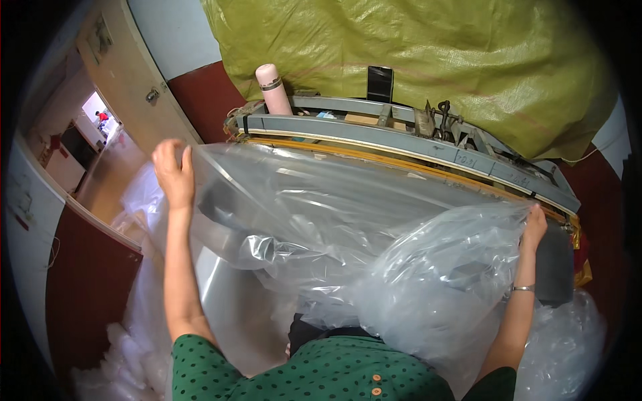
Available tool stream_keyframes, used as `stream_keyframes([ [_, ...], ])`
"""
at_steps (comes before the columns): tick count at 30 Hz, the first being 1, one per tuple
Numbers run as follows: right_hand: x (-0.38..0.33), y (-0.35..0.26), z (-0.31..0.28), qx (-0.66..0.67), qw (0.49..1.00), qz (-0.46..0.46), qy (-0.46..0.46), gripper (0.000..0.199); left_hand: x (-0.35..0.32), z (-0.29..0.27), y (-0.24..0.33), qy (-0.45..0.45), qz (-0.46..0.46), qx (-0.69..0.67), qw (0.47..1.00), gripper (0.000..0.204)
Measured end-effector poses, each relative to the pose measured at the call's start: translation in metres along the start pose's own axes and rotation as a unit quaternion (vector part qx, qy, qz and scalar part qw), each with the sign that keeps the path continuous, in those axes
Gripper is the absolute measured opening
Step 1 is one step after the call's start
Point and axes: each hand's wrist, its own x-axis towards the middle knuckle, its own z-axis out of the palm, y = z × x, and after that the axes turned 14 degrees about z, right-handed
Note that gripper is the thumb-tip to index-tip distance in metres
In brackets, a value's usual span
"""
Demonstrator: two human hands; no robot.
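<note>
A wide sheet of clear plastic film is stretched between my two hands in front of a long grey metal machine bar. My left hand pinches the film's far left corner, close to the left end of the bar. At the bar's right end, my right hand grips the opposite corner, a metal band around its wrist. The film's far edge runs along a yellow strip on the machine. On the right, the film bunches and puffs out toward my body.
A pink flask and a dark phone stand on the machine. Metal clamps sit on its right part. Behind hangs a yellow-green tarp. An open door is at left. More plastic film heaps at lower left.
</note>
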Motion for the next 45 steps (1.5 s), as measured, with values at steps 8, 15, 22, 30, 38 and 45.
stream_keyframes([
  [8,0.045,0.040,-0.183,-0.380,0.907,0.015,0.180,0.043,-0.122,0.067,0.103,-0.310,-0.028,-0.369,0.876,0.049],
  [15,0.032,0.040,-0.235,-0.613,0.758,0.045,0.216,0.041,-0.177,0.110,0.006,-0.395,-0.065,-0.282,0.872,0.055],
  [22,0.049,0.055,-0.249,-0.604,0.756,0.042,0.251,0.040,-0.142,0.111,-0.010,-0.495,-0.263,-0.207,0.802,0.051],
  [30,0.029,0.035,-0.238,-0.582,0.767,0.047,0.267,0.036,-0.080,-0.037,0.188,-0.405,-0.213,-0.809,0.370,0.039],
  [38,0.015,0.015,-0.201,-0.573,0.770,0.045,0.277,0.040,-0.187,-0.074,0.405,-0.641,-0.148,-0.684,0.314,0.028],
  [45,0.026,0.041,-0.232,-0.530,0.800,0.038,0.277,0.040,-0.076,-0.081,0.281,-0.255,-0.422,-0.852,0.174,0.020],
])
